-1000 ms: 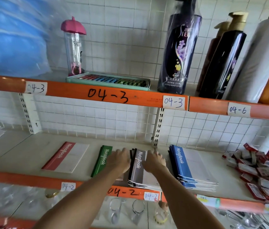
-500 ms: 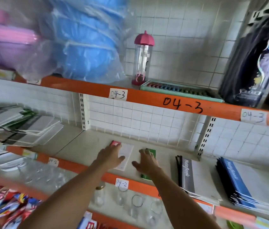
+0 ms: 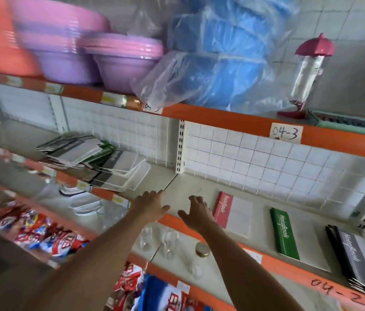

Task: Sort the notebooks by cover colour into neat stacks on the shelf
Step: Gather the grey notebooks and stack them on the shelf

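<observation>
On the middle shelf [image 3: 183,189] lie a red notebook [image 3: 224,209], a green notebook stack [image 3: 284,234] and a black notebook stack [image 3: 352,259], in a row from left to right. A loose, mixed pile of notebooks [image 3: 100,160] sits farther left on the same shelf level. My left hand [image 3: 152,206] hovers open over the shelf's front edge, right of that pile. My right hand [image 3: 197,213] is open too, its fingers spread just left of the red notebook. Neither hand holds anything.
The top shelf carries pink and purple basins [image 3: 82,55], blue items wrapped in plastic [image 3: 217,61] and a clear bottle with a pink cap [image 3: 307,72]. Glass cups and a jar [image 3: 201,249] stand on the shelf below, and snack packets [image 3: 42,234] lie at lower left.
Both hands moved left, from the black and green stacks past the red notebook toward the mixed pile. The view swung left with them.
</observation>
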{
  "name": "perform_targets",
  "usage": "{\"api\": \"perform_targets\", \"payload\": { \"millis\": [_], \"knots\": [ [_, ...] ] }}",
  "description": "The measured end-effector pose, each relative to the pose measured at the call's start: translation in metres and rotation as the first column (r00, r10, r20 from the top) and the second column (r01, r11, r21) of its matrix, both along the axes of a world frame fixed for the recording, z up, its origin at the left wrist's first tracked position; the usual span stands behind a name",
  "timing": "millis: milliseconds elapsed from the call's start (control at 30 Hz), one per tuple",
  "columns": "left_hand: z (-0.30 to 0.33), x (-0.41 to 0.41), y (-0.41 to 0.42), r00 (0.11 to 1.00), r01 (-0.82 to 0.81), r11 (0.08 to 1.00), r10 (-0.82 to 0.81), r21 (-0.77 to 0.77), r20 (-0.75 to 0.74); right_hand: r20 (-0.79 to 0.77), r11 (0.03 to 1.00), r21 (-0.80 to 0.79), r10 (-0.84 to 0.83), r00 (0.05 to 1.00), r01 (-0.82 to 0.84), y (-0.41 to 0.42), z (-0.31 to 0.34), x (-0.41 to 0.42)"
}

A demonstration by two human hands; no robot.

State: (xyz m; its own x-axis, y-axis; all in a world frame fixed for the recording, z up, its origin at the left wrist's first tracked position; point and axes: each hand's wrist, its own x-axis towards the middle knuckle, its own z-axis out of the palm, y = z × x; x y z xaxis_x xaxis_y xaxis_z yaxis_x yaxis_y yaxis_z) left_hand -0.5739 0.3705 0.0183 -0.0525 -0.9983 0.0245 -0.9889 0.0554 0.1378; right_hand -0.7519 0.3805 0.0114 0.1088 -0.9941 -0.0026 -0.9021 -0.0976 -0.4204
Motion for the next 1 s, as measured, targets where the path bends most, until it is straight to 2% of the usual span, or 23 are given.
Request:
{"api": "perform_targets", "payload": {
  "millis": [233,567,800,1000],
  "knots": [
    [-0.007,0.08,-0.013,0.997,-0.072,0.997,0.071,-0.032,-0.034,-0.079,0.995,0.015,0.1,0.992,-0.099,-0.027,0.0,0.087],
    [-0.003,0.206,-0.076,0.98,-0.172,0.985,0.17,-0.013,-0.102,-0.08,0.971,0.036,0.239,0.968,-0.237,-0.116,-0.005,0.218],
    [0.021,0.281,-0.159,0.985,-0.174,0.985,0.174,0.018,-0.002,-0.045,0.97,0.02,0.244,0.969,-0.243,-0.205,-0.002,0.297],
    [0.017,0.315,-0.228,0.984,-0.174,0.984,0.174,0.026,-0.027,-0.083,0.976,0.066,0.214,0.973,-0.209,-0.268,-0.006,0.328]
  ]
}}
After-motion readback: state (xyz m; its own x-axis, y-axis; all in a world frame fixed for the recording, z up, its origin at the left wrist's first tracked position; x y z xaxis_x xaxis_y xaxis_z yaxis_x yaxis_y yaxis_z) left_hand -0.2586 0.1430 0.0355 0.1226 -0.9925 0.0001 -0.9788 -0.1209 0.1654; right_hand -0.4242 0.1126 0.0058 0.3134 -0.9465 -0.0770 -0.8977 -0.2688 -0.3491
